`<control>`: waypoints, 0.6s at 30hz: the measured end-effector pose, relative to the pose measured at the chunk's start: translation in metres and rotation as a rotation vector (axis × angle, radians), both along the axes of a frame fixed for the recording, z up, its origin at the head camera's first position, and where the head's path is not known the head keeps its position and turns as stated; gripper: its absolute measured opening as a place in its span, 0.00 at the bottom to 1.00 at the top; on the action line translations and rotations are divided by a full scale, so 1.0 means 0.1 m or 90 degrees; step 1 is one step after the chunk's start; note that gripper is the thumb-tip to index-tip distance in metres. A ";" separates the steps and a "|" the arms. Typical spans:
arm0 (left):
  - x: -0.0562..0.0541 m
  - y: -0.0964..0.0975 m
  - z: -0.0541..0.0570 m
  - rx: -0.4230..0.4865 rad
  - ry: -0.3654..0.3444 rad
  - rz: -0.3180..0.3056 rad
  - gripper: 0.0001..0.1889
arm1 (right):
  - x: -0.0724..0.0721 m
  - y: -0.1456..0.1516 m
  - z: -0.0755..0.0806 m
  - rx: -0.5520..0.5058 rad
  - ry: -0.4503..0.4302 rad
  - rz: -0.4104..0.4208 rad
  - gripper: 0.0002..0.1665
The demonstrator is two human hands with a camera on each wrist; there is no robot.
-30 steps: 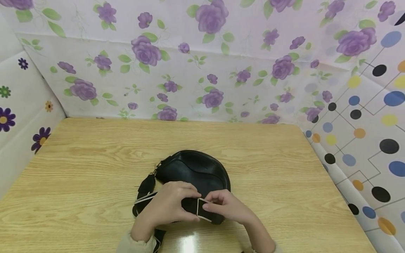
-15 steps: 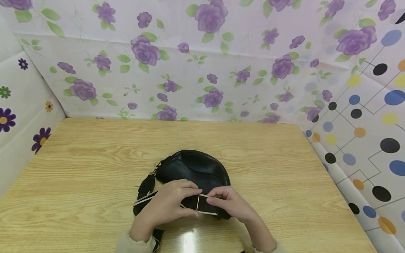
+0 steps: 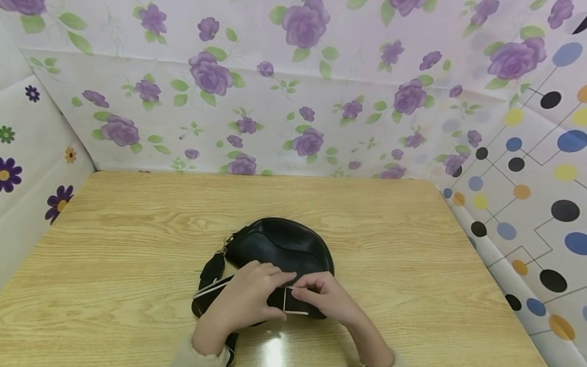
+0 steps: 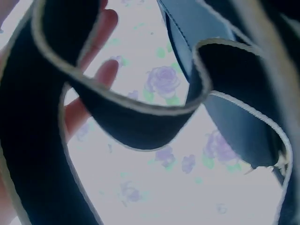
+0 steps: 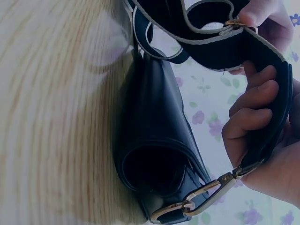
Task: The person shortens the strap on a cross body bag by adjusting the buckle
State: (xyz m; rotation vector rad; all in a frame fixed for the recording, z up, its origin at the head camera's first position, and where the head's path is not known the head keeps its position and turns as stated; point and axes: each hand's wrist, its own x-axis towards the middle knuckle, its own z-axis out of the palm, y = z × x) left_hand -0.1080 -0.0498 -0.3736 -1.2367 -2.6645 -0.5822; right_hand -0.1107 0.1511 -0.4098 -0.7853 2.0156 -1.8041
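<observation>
A black handbag (image 3: 279, 239) lies on its side, a wide black shoulder strap (image 3: 297, 304) with white edges in front of it. My left hand (image 3: 247, 298) holds the strap at a thin gold slider buckle (image 3: 285, 299), thumb at the near edge, index finger at the far edge. To its right, my right hand (image 3: 329, 298) pinches the strap just past the buckle. In the right wrist view, its curled fingers (image 5: 251, 122) wrap the strap's end, which joins the bag by a gold clasp (image 5: 213, 192). In the left wrist view, loose strap loops (image 4: 140, 122) partly hide the left fingers (image 4: 108, 72).
The bag rests on a wood-grain table (image 3: 390, 244). A purple-flowered sheet (image 3: 275, 117) stands behind the table, and a dotted sheet (image 3: 509, 204) runs along the right. More strap trails at the bag's left side, beside a metal ring (image 3: 223, 250).
My right hand first drew the strap slightly right and away, then came back left, closer to the buckle. The left hand stays nearly in place, and the bag has not moved.
</observation>
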 end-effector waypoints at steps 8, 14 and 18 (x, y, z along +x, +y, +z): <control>0.04 0.04 0.03 -0.042 0.038 0.014 0.31 | 0.01 -0.03 0.00 0.014 0.030 -0.011 0.08; 0.03 0.05 0.02 -0.028 0.038 0.013 0.23 | 0.00 -0.03 -0.01 0.026 0.010 -0.037 0.08; 0.01 0.02 0.00 0.021 0.016 0.011 0.24 | 0.00 -0.02 -0.01 0.033 -0.012 -0.052 0.09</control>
